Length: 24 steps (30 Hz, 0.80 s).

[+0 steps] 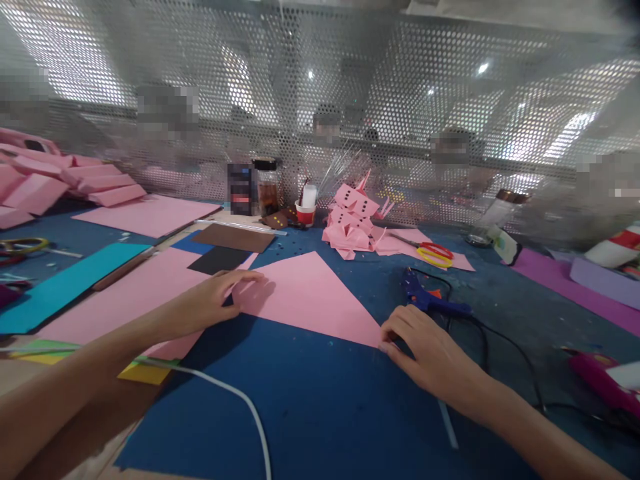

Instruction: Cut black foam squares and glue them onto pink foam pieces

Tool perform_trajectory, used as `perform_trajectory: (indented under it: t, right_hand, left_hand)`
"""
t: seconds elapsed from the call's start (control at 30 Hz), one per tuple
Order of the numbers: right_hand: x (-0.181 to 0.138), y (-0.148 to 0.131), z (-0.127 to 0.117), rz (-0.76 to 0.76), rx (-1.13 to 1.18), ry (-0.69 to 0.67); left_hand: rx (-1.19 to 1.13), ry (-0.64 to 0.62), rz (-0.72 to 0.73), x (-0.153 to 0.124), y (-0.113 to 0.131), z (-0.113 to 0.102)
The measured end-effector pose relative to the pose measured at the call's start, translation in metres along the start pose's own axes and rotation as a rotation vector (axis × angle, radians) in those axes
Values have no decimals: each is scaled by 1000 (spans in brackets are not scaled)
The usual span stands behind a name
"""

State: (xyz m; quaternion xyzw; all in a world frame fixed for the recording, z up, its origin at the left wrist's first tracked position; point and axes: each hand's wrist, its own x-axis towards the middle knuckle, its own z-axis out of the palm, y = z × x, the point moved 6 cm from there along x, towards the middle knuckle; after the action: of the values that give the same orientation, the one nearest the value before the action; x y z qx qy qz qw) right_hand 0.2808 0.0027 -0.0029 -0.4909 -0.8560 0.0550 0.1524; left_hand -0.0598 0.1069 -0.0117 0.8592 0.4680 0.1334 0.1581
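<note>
A pink paper triangle (310, 297) lies on the dark blue work surface (320, 393) in front of me, its long edge toward me. Over its left end hovers my left hand (227, 297), with fingers curved and thumb held apart from them. My right hand (413, 340) has thumb and fingertips closed on the right corner of the triangle. Just beyond that hand rests a dark blue glue gun (430, 297) with a black cord. Folded pink paper pieces with black dots (353, 217) are heaped behind the triangle.
Scissors (435, 253) with red and yellow handles lie at the back right. Pink sheets (135, 293), a teal strip (65, 283) and brown card (233, 237) are on the left. A white cable (245, 397) crosses near me. A perforated metal panel (280, 87) stands behind.
</note>
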Motion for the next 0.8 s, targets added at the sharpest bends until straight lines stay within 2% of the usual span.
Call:
perform_trajectory:
  t: [0.47, 0.63, 0.8]
  right_hand:
    - [0, 0, 1, 3, 17, -13]
    - [0, 1, 2, -1, 11, 4]
    - [1, 0, 0, -11, -1, 5]
  left_hand:
    - [-174, -69, -21, 0, 7, -8]
    - [-161, -79, -29, -1, 4, -9]
    - [-121, -73, 1, -1, 16, -12]
